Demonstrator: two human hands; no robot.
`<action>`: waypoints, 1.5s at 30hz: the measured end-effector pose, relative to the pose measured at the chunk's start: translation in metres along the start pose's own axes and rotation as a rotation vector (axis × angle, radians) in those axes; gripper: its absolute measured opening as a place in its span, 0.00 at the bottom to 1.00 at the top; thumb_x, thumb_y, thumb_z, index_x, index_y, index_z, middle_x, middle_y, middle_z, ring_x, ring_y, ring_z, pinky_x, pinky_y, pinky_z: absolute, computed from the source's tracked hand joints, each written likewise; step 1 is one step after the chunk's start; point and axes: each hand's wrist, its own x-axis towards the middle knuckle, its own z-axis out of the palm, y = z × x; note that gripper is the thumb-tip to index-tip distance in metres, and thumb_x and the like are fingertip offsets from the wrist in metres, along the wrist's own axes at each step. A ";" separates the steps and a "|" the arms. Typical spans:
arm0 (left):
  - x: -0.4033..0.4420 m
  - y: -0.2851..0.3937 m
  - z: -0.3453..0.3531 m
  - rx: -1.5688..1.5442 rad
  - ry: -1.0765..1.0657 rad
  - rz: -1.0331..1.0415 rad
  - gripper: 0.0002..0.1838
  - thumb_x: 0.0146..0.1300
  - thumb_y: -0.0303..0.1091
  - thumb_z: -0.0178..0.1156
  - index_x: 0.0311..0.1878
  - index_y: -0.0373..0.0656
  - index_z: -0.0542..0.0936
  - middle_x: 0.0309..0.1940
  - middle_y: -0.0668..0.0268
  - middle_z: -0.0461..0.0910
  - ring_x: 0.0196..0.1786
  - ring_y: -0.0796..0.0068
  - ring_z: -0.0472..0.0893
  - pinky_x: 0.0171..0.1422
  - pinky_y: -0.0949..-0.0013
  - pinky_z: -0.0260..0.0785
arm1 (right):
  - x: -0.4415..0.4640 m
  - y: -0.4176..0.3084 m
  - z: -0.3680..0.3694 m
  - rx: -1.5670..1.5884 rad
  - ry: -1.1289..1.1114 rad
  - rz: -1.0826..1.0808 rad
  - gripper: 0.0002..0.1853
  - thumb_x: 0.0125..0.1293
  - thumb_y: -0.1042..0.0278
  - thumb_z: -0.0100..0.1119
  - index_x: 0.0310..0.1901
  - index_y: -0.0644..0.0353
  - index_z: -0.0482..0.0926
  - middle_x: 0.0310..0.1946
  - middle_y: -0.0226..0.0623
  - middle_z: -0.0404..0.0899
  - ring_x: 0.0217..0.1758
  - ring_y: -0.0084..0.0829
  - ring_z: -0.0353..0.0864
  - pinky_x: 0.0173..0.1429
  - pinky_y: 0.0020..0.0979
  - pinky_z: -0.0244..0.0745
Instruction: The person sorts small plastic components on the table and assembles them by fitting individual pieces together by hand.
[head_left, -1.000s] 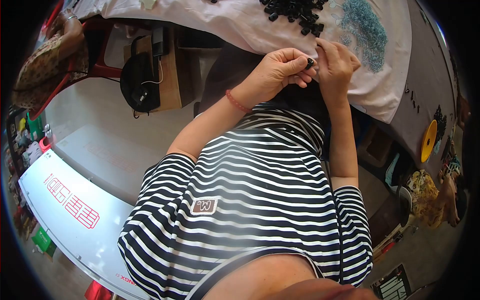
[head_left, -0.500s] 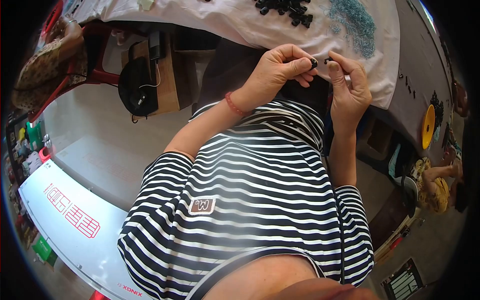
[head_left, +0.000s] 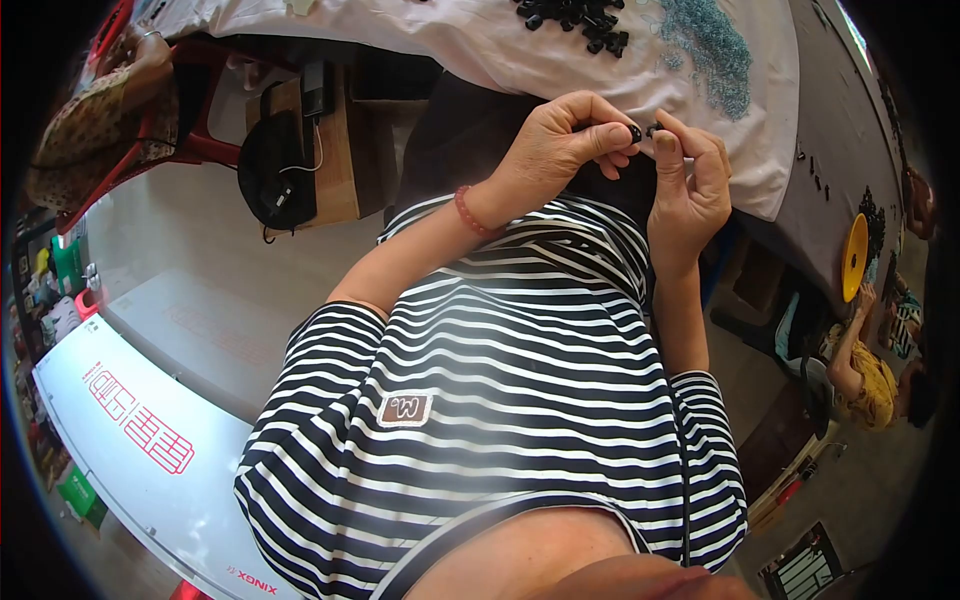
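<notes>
My left hand (head_left: 575,140), with a red bead bracelet at its wrist, pinches a small black plastic piece (head_left: 636,133) between thumb and fingertips. Facing it, my right hand (head_left: 692,175) grips another small dark piece (head_left: 653,130) between thumb and forefinger. The two pieces are held close, with a narrow gap between them. Both hands are above my lap at the near edge of a table with a pale pink cloth (head_left: 440,35). On that cloth lie a heap of black plastic pieces (head_left: 580,20) and a spread of tiny blue-grey parts (head_left: 708,55).
To the right, a grey-covered table (head_left: 800,235) holds loose black pieces and a yellow dish (head_left: 854,258); a person in yellow (head_left: 875,385) sits beside it. A cardboard box (head_left: 335,150) with a black bag (head_left: 275,170) stands left. Another person (head_left: 100,125) sits on a red chair.
My right hand has moved slightly left and down, bringing its piece nearer the one in my left hand. The person at right now has a hand raised by the yellow dish.
</notes>
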 end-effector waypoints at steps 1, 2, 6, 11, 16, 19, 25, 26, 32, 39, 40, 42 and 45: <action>0.000 0.000 0.000 0.000 -0.001 0.000 0.11 0.71 0.35 0.65 0.48 0.36 0.81 0.38 0.59 0.86 0.39 0.74 0.86 0.42 0.72 0.81 | 0.000 0.000 0.000 0.001 -0.002 0.004 0.08 0.67 0.68 0.68 0.45 0.58 0.88 0.36 0.29 0.84 0.41 0.25 0.75 0.54 0.27 0.63; 0.000 0.000 0.001 -0.001 -0.002 0.000 0.11 0.71 0.35 0.65 0.48 0.36 0.81 0.38 0.59 0.86 0.39 0.74 0.86 0.42 0.73 0.81 | -0.001 0.001 0.000 0.001 -0.003 0.008 0.08 0.67 0.68 0.68 0.45 0.58 0.88 0.36 0.29 0.84 0.41 0.25 0.75 0.55 0.27 0.63; -0.001 -0.001 0.001 -0.007 -0.009 0.004 0.12 0.70 0.35 0.65 0.48 0.35 0.81 0.38 0.59 0.86 0.39 0.74 0.86 0.42 0.73 0.80 | -0.001 0.002 0.001 -0.003 -0.016 0.007 0.07 0.67 0.68 0.68 0.45 0.58 0.88 0.36 0.29 0.84 0.41 0.25 0.75 0.55 0.27 0.63; 0.000 -0.002 0.000 0.005 -0.013 0.005 0.12 0.70 0.35 0.65 0.48 0.35 0.81 0.38 0.60 0.85 0.39 0.74 0.85 0.42 0.73 0.80 | -0.002 0.002 0.001 -0.002 -0.030 0.016 0.07 0.67 0.69 0.68 0.45 0.58 0.88 0.36 0.29 0.84 0.40 0.25 0.75 0.55 0.27 0.63; 0.000 -0.001 0.001 0.013 -0.011 0.002 0.12 0.70 0.35 0.65 0.48 0.35 0.81 0.38 0.60 0.85 0.39 0.74 0.85 0.42 0.73 0.80 | -0.002 0.003 0.001 -0.011 -0.040 0.004 0.07 0.67 0.69 0.68 0.45 0.58 0.88 0.36 0.29 0.84 0.41 0.25 0.75 0.55 0.27 0.63; -0.001 -0.001 0.001 0.017 -0.008 0.004 0.12 0.70 0.35 0.65 0.48 0.35 0.81 0.38 0.60 0.85 0.38 0.75 0.85 0.42 0.73 0.80 | -0.002 0.004 0.001 -0.029 -0.047 -0.002 0.07 0.67 0.69 0.68 0.45 0.58 0.88 0.36 0.29 0.84 0.41 0.25 0.75 0.55 0.27 0.63; -0.001 -0.002 0.002 0.016 -0.007 0.008 0.12 0.70 0.34 0.65 0.48 0.34 0.81 0.37 0.61 0.85 0.38 0.76 0.85 0.42 0.74 0.80 | -0.003 0.005 0.000 -0.057 -0.046 -0.027 0.07 0.67 0.69 0.68 0.45 0.58 0.88 0.36 0.30 0.84 0.42 0.26 0.76 0.55 0.27 0.64; -0.001 -0.002 0.002 0.015 -0.007 0.009 0.12 0.70 0.34 0.65 0.48 0.34 0.81 0.37 0.61 0.85 0.37 0.76 0.85 0.42 0.74 0.80 | -0.003 0.005 0.000 -0.076 -0.046 -0.050 0.07 0.67 0.69 0.68 0.45 0.58 0.88 0.36 0.30 0.84 0.41 0.26 0.76 0.55 0.28 0.64; -0.003 -0.004 0.002 -0.002 0.005 0.010 0.12 0.70 0.34 0.66 0.48 0.35 0.81 0.36 0.61 0.85 0.37 0.76 0.85 0.42 0.73 0.80 | -0.005 0.006 0.001 -0.100 -0.058 -0.095 0.08 0.66 0.71 0.68 0.46 0.58 0.87 0.36 0.30 0.83 0.41 0.27 0.76 0.54 0.28 0.64; -0.005 -0.004 0.007 0.002 0.039 0.007 0.11 0.69 0.34 0.66 0.43 0.34 0.81 0.34 0.62 0.85 0.34 0.79 0.83 0.41 0.76 0.80 | -0.012 0.005 0.003 0.090 -0.061 0.084 0.06 0.69 0.73 0.65 0.45 0.62 0.86 0.37 0.32 0.81 0.40 0.26 0.76 0.48 0.26 0.70; -0.006 -0.005 0.007 -0.005 0.042 0.005 0.11 0.69 0.34 0.66 0.43 0.34 0.81 0.34 0.62 0.85 0.34 0.79 0.83 0.40 0.76 0.80 | -0.012 0.004 0.003 0.116 -0.065 0.095 0.06 0.70 0.73 0.65 0.45 0.63 0.85 0.37 0.32 0.80 0.40 0.25 0.75 0.47 0.25 0.70; -0.006 -0.006 0.007 -0.016 0.049 0.001 0.11 0.69 0.34 0.66 0.43 0.34 0.81 0.34 0.62 0.85 0.33 0.79 0.83 0.40 0.76 0.80 | -0.011 0.001 0.002 0.167 -0.073 0.116 0.06 0.71 0.73 0.64 0.45 0.65 0.85 0.36 0.32 0.79 0.39 0.23 0.75 0.45 0.23 0.69; -0.008 -0.006 0.008 -0.023 0.056 -0.011 0.11 0.69 0.34 0.66 0.43 0.34 0.81 0.33 0.62 0.85 0.33 0.79 0.83 0.40 0.76 0.80 | -0.012 0.002 0.001 0.203 -0.090 0.125 0.06 0.71 0.74 0.63 0.46 0.66 0.84 0.36 0.32 0.78 0.39 0.21 0.75 0.44 0.22 0.69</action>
